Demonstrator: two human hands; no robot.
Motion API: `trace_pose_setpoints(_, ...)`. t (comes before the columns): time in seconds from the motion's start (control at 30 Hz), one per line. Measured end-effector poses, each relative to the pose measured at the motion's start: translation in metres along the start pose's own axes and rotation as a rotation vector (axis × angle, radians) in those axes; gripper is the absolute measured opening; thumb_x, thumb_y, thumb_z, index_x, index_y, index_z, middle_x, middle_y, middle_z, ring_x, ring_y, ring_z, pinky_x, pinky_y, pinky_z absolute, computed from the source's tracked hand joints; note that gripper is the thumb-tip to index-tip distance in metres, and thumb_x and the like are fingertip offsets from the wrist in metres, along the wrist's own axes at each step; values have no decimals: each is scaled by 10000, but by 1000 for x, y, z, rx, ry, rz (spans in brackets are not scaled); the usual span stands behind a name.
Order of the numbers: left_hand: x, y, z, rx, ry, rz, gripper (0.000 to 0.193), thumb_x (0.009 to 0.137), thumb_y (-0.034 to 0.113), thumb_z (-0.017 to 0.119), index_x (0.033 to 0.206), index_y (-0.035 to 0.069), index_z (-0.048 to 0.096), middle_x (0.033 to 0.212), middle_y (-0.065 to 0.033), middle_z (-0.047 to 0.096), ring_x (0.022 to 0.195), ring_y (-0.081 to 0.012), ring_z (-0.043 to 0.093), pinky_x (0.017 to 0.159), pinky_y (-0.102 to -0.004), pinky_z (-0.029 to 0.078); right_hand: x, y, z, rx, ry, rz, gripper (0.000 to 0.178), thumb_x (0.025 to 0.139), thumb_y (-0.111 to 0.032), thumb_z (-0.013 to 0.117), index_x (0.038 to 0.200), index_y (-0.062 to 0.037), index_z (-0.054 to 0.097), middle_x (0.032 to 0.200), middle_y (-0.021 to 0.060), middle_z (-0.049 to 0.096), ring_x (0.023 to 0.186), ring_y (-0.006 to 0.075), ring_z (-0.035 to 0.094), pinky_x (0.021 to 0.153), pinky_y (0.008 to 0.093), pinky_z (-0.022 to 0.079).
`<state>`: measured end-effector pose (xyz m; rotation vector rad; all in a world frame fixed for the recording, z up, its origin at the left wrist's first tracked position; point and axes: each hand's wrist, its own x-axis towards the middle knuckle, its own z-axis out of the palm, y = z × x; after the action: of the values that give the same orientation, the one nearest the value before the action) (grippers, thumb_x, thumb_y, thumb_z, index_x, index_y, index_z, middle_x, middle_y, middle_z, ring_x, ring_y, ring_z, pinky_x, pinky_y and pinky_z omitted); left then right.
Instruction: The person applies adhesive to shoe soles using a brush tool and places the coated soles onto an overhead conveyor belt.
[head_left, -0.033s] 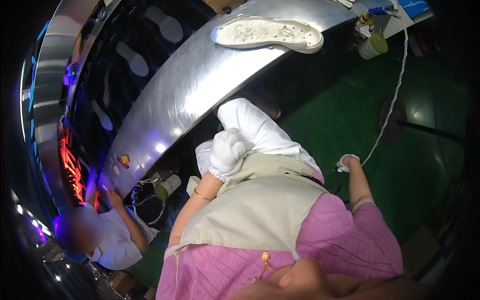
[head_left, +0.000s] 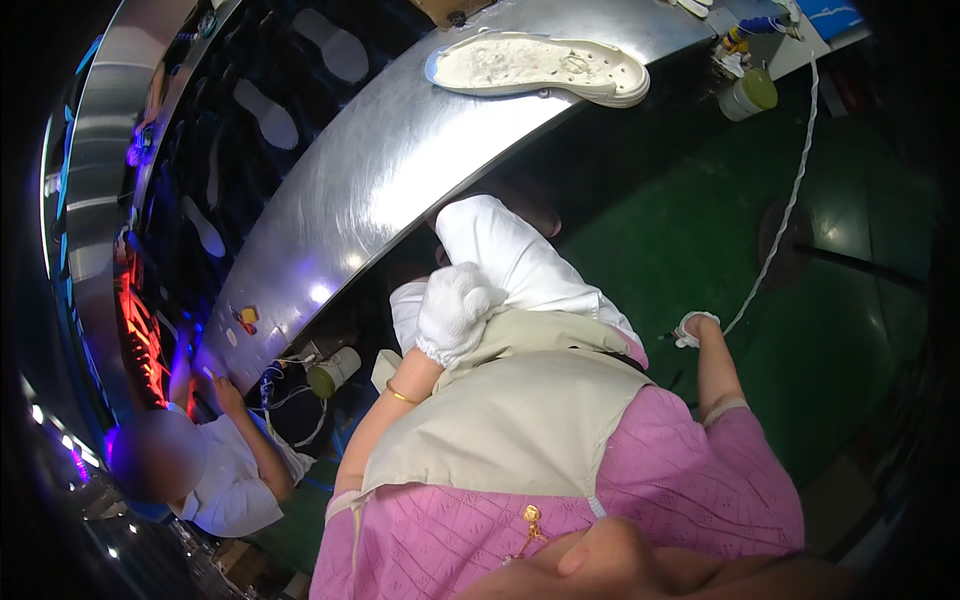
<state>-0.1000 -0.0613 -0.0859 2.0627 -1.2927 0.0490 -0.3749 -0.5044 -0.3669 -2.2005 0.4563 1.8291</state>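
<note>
My left hand (head_left: pixel 455 312), in a white knitted glove, rests on my lap at the top of the apron. Its fingers are curled into a fist, and nothing sticks out of it. My right hand (head_left: pixel 697 328), with white glove cloth around it, hangs low at my right side. Its fingers look bent round, and a small dark tip shows beside it; what that belongs to is too small to tell. Ahead of me a cream shoe sole (head_left: pixel 540 66) with a blue-tinted heel end lies on the metal table edge, apart from both hands.
A curved metal table (head_left: pixel 390 190) runs alongside a dark conveyor (head_left: pixel 240 160) carrying several pale insoles. A white cord (head_left: pixel 790 200) hangs down near my right hand. Pots with green lids stand at right (head_left: pixel 748 95) and left (head_left: pixel 335 374). Another person (head_left: pixel 235 480) works at the left.
</note>
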Motion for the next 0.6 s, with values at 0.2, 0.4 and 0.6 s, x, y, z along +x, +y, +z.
trace_pose_setpoints(0.2, -33, 19, -5, -112, -75, -197, 188, 650, 73, 724, 805, 59, 618, 683, -100, 578, 631, -279, 565, 540, -360, 438, -23, -10, -8, 204, 83, 29, 268, 806, -267, 630, 953, -44, 652, 896, 99, 675, 776, 246, 645, 669, 388, 507)
trace_pose_setpoints(0.4, -47, 33, -3, -301, -211, -621, 114, 773, 50, 701, 852, 37, 621, 756, -68, 626, 709, -183, 602, 652, -276, 472, -16, -21, -27, 1051, 98, 233, 119, 854, -221, 568, 913, -125, 608, 632, 58, 602, 420, 168, 474, 378, 319, 338)
trace_pose_setpoints(0.6, -34, 28, -9, -596, -225, -907, 114, 853, 134, 639, 864, 21, 625, 800, -31, 635, 732, -117, 590, 699, -251, 474, -17, -27, -33, 1160, 244, -5, 151, 893, -227, 545, 988, -141, 624, 656, 12, 562, 413, 141, 425, 361, 310, 303)
